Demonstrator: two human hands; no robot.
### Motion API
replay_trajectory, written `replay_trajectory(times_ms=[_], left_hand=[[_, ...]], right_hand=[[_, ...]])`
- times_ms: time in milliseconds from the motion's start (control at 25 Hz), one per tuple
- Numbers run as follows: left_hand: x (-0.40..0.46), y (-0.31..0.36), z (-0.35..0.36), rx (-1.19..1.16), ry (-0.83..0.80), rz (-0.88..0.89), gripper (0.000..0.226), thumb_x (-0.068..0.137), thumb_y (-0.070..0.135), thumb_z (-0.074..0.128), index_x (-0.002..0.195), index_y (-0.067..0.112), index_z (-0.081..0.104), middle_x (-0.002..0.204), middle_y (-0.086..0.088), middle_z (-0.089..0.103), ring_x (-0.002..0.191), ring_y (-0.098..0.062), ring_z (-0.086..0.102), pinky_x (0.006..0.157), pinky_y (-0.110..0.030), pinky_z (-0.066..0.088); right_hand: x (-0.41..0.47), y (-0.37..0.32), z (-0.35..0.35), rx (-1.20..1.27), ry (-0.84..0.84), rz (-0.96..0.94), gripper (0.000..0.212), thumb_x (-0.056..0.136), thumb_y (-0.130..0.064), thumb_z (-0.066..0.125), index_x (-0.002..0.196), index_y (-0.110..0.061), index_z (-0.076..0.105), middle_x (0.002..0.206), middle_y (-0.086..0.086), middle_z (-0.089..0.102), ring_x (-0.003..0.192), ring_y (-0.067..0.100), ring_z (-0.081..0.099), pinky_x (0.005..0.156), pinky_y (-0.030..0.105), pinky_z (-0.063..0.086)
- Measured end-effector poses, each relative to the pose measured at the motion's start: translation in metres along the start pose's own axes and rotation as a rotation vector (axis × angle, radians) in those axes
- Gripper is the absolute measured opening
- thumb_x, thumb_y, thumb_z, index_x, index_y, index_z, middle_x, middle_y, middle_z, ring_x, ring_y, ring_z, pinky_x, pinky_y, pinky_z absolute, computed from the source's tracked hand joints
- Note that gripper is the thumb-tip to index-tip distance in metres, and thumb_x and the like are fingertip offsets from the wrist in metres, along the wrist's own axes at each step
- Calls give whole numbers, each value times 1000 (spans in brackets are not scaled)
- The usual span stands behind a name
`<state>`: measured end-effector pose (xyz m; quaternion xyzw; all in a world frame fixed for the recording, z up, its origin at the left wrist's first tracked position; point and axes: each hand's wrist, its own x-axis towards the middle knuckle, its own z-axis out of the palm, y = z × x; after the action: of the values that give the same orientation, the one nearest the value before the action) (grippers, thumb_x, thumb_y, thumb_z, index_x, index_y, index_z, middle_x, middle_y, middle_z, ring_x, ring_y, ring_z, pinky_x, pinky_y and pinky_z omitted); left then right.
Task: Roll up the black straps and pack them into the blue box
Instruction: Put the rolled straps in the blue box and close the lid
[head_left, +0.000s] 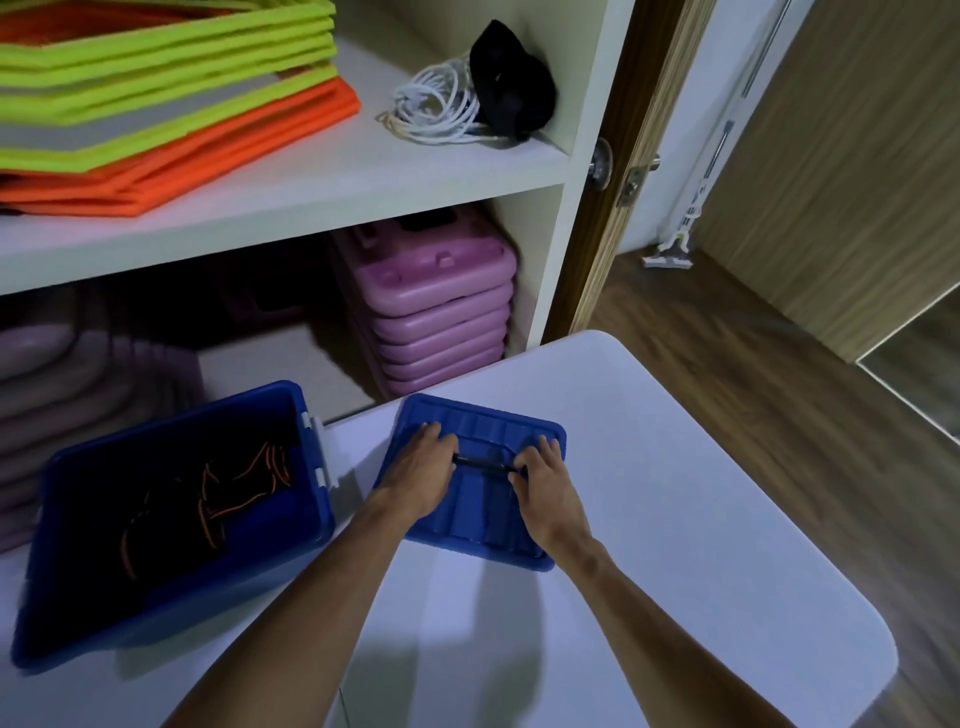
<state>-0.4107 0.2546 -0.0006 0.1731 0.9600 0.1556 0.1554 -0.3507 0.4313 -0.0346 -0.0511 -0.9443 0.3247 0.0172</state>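
A blue box (67, 582) stands open on the left of the white table, with dark straps with orange edging (228, 493) lying inside. Its blue lid (483, 525) lies flat on the table to the right. A thin black strap (485, 462) stretches across the lid between my hands. My left hand (418, 467) pinches its left end and my right hand (545, 486) pinches its right end. More black strap material (511, 83) sits bundled on the upper shelf at the back right.
The white table (675, 519) has a rounded right corner, with wooden floor beyond. A shelf unit stands behind it: folded yellow and orange vests (156, 104), a coiled white cord (441, 104), and stacked pink cases (441, 322) below. A door (639, 156) stands open at the right.
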Motion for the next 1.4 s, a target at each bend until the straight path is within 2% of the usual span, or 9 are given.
replay_trajectory(times_ms=[120, 240, 320, 640, 840, 960, 1080, 1240, 1400], left_hand=[[-9, 4, -4, -49, 8, 32, 8, 97, 11, 43, 97, 9, 51, 112, -8, 48, 91, -24, 50, 83, -43, 46], [-17, 16, -18, -128, 69, 89, 9, 100, 17, 39, 97, 13, 47, 111, -5, 48, 85, -26, 53, 79, -49, 47], [-21, 25, -36, -168, 136, 121, 10, 100, 20, 38, 100, 15, 47, 114, -4, 49, 88, -28, 54, 82, -49, 46], [-70, 13, -125, -59, 514, 123, 19, 100, 25, 39, 110, 18, 53, 117, 1, 55, 106, -20, 52, 88, -36, 39], [-141, -74, -142, -32, 655, -34, 35, 96, 41, 30, 111, 22, 57, 126, 6, 55, 119, -15, 52, 95, -35, 39], [-187, -133, -122, -80, 656, -210, 49, 92, 51, 23, 109, 22, 58, 137, -1, 51, 132, -21, 45, 101, -42, 39], [-219, -175, -98, -141, 664, -359, 56, 91, 58, 26, 101, 17, 62, 135, -12, 54, 128, -31, 50, 99, -49, 44], [-230, -197, -86, -193, 633, -442, 64, 87, 58, 21, 106, 13, 62, 138, -14, 51, 126, -32, 50, 102, -45, 43], [-223, -200, -82, -177, 636, -436, 73, 92, 61, 12, 116, 13, 61, 138, -15, 52, 124, -34, 52, 106, -46, 40]], right_hand=[[-10, -1, -3, 33, 25, 23, 8, 101, -15, 45, 95, -15, 50, 119, 4, 50, 128, 31, 40, 102, 48, 44], [-16, -8, -17, 112, 111, 59, 12, 104, -18, 38, 101, -17, 49, 139, 3, 45, 146, 25, 22, 117, 43, 28], [-16, -18, -33, 152, 161, 56, 12, 104, -19, 35, 103, -22, 46, 143, -1, 42, 146, 22, 22, 119, 43, 22], [2, -105, -70, 255, 195, -95, 9, 103, -35, 32, 106, -39, 40, 143, -2, 42, 132, 21, 42, 106, 51, 42], [0, -193, -27, 236, 45, -288, 8, 104, -32, 34, 104, -38, 39, 142, -1, 46, 139, 21, 35, 114, 48, 32], [-15, -231, 19, 185, -55, -365, 11, 104, -28, 36, 108, -25, 46, 140, 6, 49, 137, 26, 37, 118, 44, 25], [-34, -257, 59, 126, -126, -411, 16, 104, -25, 38, 107, -15, 50, 135, 7, 53, 137, 24, 36, 118, 39, 23], [-39, -271, 83, 70, -135, -400, 14, 104, -27, 36, 103, -18, 48, 127, 4, 54, 122, 25, 46, 106, 49, 38], [-35, -272, 84, 25, -81, -375, 13, 104, -26, 35, 100, -20, 46, 116, 0, 54, 108, 21, 48, 102, 49, 40]])
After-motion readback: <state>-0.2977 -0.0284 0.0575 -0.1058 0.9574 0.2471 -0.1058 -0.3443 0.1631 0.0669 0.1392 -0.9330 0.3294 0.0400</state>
